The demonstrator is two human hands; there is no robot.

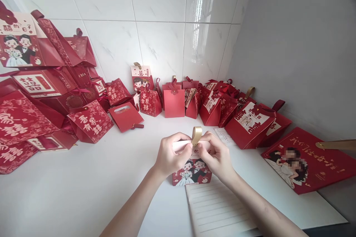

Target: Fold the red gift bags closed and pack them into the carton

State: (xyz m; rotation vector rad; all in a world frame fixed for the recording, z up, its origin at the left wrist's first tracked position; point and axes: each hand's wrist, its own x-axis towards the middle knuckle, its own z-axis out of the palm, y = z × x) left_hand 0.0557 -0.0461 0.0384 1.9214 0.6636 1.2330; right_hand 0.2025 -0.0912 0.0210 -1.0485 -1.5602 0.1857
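Between my two hands stands a small red and white gift box [191, 172] with a cartoon bride and groom on its front. A gold ribbon loop [197, 134] sticks up from its top edge. My left hand [172, 155] pinches the top edge on the left of the loop, thumb in front and fingers behind. On the other side my right hand [215, 155] grips the same edge, its thumb close to the ribbon's base. Both hands partly cover the upper front of the box.
Red gift boxes [27, 118] are piled at the left. More red boxes [174, 103] line the tiled wall [158, 40] at the back. Lined paper [217, 207] lies under my right forearm. At the right, a large red gift bag [314, 159] rests on the white table [91, 189].
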